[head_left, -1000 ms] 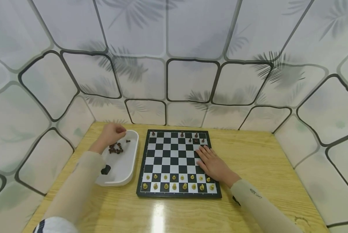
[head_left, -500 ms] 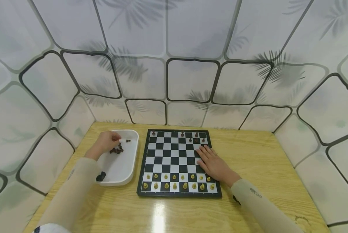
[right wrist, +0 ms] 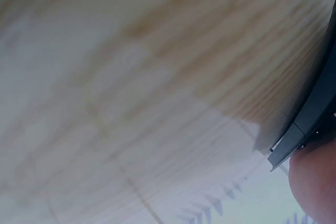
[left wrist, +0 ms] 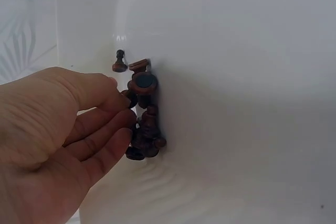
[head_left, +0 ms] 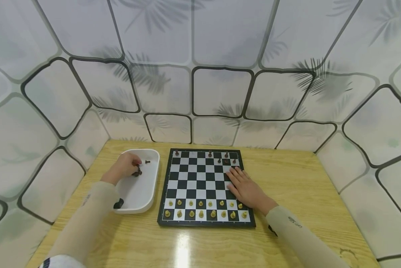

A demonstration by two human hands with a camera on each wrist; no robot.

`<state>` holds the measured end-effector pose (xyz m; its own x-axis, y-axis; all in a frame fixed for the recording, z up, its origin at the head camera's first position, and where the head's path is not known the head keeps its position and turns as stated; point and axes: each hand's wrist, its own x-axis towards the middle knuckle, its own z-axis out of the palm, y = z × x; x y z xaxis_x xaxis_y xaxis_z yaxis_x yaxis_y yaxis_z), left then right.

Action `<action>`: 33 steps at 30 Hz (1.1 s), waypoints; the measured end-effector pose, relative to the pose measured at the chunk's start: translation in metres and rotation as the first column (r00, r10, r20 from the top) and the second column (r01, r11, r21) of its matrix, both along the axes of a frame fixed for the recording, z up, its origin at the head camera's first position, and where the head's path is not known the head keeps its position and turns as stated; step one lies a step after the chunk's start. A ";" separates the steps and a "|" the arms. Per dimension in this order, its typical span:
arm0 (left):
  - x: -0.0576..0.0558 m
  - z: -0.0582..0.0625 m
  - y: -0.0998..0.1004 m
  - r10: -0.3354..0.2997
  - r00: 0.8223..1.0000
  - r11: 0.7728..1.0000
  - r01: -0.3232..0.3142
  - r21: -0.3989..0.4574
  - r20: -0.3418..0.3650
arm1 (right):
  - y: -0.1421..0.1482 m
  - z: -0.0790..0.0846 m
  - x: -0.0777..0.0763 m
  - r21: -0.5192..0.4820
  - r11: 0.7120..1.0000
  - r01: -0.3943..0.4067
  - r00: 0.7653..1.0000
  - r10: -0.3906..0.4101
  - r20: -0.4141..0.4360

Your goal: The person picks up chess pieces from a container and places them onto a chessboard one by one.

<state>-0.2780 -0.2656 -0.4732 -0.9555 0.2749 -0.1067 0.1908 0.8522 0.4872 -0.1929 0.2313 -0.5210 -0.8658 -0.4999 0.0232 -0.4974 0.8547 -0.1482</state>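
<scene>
In the head view my left hand (head_left: 124,165) reaches into a white plastic tray (head_left: 156,175). Its thumb and bent fingers are right at a heap of dark brown chess pieces (left wrist: 147,121), seen closely in the left wrist view; I cannot tell whether a piece is pinched. One dark pawn (left wrist: 119,62) stands apart from the heap. My right hand (head_left: 245,190) rests flat on the right edge of a black-and-white chessboard (head_left: 192,182), fingers straight. Yellow chess pieces (head_left: 201,214) fill the two near rows. Several dark chess pieces (head_left: 210,154) stand along the far side.
The tray stands left of the board on a light wooden table (head_left: 287,178). Patterned cloth walls (head_left: 220,93) close off the back and both sides. In the right wrist view, the board's dark edge (right wrist: 310,114) shows beside part of the right hand.
My left hand has come down from the tray's far left rim to the heap of dark pieces inside. My right hand and the board have stayed put.
</scene>
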 end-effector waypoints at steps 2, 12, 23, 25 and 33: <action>0.000 -0.002 0.001 -0.001 1.000 1.000 0.001 -0.011 0.002 | 0.000 0.001 0.000 0.001 1.000 0.003 1.000 -0.003 0.010; 0.001 -0.004 0.006 -0.027 0.998 0.996 0.022 -0.090 -0.056 | 0.000 -0.001 0.000 0.000 1.000 0.009 1.000 -0.009 0.018; 0.002 -0.005 0.010 -0.049 0.995 0.994 0.040 -0.106 -0.086 | 0.000 0.001 -0.001 0.011 1.000 0.012 1.000 -0.012 0.020; 0.002 -0.004 0.011 -0.043 0.997 0.994 0.036 -0.105 -0.068 | 0.000 0.000 -0.002 0.010 1.000 0.012 1.000 -0.012 0.017; 0.001 -0.006 0.012 -0.029 0.999 0.995 0.025 -0.099 -0.041 | 0.000 -0.001 -0.002 0.005 1.000 0.008 1.000 -0.008 0.014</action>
<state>-0.2773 -0.2536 -0.4793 -0.9521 0.2908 -0.0941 0.2330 0.8899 0.3920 -0.1945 0.2316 -0.5216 -0.8702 -0.4926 0.0088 -0.4882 0.8597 -0.1503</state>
